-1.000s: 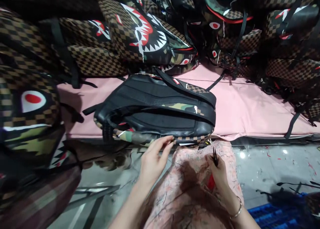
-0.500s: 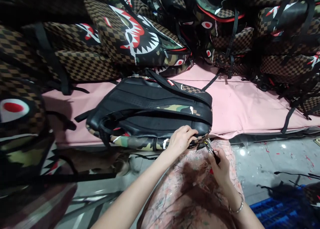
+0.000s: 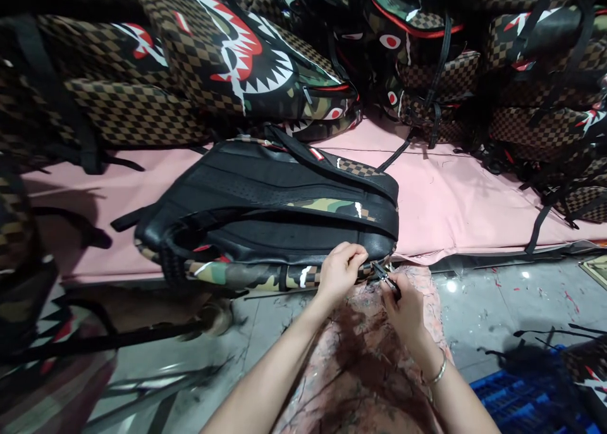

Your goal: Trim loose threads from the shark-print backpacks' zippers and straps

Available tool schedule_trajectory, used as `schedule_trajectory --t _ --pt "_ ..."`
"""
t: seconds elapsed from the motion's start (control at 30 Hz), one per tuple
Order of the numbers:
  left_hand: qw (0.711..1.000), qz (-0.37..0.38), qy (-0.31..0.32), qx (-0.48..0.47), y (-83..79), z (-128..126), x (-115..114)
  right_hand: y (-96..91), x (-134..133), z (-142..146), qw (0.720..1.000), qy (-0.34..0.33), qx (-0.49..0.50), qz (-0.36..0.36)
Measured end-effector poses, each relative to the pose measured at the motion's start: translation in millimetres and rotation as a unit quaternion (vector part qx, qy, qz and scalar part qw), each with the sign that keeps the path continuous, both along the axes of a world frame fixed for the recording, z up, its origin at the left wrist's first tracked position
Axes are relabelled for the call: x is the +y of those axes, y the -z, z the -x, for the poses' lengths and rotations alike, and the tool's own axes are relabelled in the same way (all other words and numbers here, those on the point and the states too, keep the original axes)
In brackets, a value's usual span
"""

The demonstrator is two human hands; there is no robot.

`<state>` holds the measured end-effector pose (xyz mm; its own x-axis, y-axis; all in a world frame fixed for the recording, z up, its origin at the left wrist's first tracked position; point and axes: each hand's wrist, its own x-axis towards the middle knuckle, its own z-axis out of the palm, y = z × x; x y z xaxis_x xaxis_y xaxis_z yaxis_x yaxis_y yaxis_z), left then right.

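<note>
A black backpack [image 3: 265, 193] with camouflage and checkered trim lies on its front, its back panel and shoulder straps facing up. At its near right edge, my left hand [image 3: 342, 268] rests with thumb and fingers pinched together on the seam; a thread between them is too small to make out. My right hand [image 3: 403, 304] is closed around small dark thread snips [image 3: 386, 279]. Their blades point up and left at the bag's lower right corner, close to my left fingertips.
Beneath the backpack is a pink-covered table [image 3: 455, 200]. Stacked checkered backpacks [image 3: 246, 54] with shark-mouth prints line its back, and more backpacks [image 3: 540, 117] stand at right. A blue pallet [image 3: 507, 396] and red scraps lie on the grey floor [image 3: 512, 295].
The snips have moved left along the bag's edge, nearer my left hand, whose fingers are more tightly pinched. The view has shifted slightly, with the left-side bags sliding further out of frame.
</note>
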<state>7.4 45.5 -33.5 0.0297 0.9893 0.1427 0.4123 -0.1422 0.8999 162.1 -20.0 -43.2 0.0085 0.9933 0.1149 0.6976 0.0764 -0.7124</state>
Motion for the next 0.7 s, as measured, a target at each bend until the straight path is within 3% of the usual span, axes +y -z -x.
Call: schedule_trajectory --t 0.27,0.7 --pt "0.991 0.04 -0.04 -0.123 10.7 1.6 3.4 -7.2 4.2 1.6 0.998 -0.02 -0.054 0.0" --pt "0.978 0.074 -0.04 -0.19 3.1 3.5 0.4 -1.0 9.2 1.3 0.992 -0.054 -0.087 -0.071"
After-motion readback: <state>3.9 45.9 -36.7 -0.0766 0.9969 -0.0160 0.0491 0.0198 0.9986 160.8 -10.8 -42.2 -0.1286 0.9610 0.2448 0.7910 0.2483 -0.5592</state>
